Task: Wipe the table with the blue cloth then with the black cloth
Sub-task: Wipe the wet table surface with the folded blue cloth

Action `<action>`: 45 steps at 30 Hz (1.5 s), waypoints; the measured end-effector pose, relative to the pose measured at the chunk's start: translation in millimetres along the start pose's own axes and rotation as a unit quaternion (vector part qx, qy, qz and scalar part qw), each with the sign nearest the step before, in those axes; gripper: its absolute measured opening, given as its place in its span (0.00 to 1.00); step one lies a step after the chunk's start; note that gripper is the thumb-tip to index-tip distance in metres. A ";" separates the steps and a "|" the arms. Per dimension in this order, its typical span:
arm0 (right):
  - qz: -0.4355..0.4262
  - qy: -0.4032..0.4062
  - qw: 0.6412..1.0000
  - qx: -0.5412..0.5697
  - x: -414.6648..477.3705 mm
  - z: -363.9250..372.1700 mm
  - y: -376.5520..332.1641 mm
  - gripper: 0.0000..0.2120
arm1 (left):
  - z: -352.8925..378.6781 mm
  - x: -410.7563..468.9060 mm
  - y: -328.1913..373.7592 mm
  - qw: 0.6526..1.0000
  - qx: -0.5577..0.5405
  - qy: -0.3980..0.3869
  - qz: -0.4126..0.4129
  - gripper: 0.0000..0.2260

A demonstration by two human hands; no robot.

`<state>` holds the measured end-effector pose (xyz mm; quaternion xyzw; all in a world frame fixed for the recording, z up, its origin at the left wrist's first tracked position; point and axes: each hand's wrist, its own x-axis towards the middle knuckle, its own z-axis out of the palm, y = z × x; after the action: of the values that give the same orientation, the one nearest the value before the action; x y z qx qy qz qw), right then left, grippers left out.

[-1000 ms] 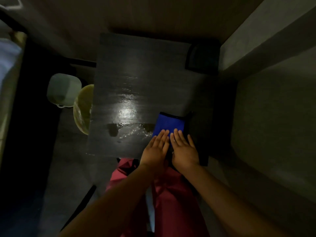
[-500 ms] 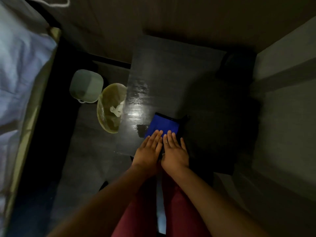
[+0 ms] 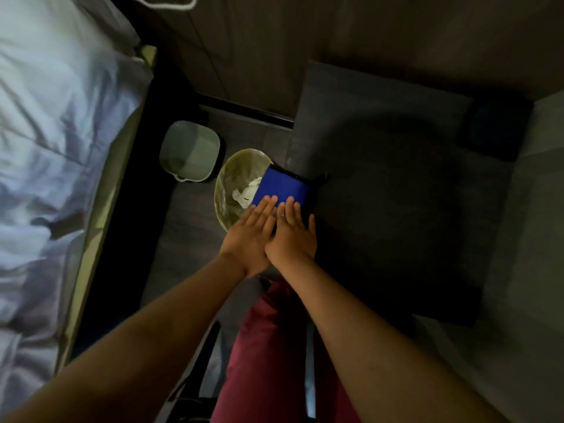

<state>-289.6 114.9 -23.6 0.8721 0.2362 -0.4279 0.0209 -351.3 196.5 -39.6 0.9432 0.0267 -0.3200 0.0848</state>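
You had both hands flat on the folded blue cloth with black edging (image 3: 280, 186). Your left hand (image 3: 248, 236) and right hand (image 3: 291, 236) lay side by side, fingers straight and close together, pressing rather than gripping. The cloth sat at the left edge of the dark wood-grain table (image 3: 396, 209), partly overhanging the round pale waste bin (image 3: 236, 167) on the floor. From there, I'd judge, you needed even palm pressure and overlapping rightward strokes, so the cloth didn't slip off. The folded black cloth (image 3: 494, 129) lay at the far right corner.
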 end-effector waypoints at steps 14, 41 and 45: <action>-0.006 -0.015 0.997 -0.079 -9.2 -2.2 4.7 0.38 | 10.4 -10.3 1.4 0.997 -0.057 0.031 0.034 0.42; -0.014 -0.085 0.992 -0.096 -69.0 51.2 37.3 0.37 | 35.7 -62.6 57.4 0.996 -0.021 -0.078 0.037 0.35; 0.026 -0.086 0.989 -0.115 -71.3 50.4 66.0 0.37 | 30.2 -45.3 87.7 0.995 -0.023 -0.073 0.063 0.38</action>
<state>-335.5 16.2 -12.5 0.8295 0.2588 -0.4709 0.1528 -396.2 105.0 -23.1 0.9151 -0.0313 -0.3809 0.1283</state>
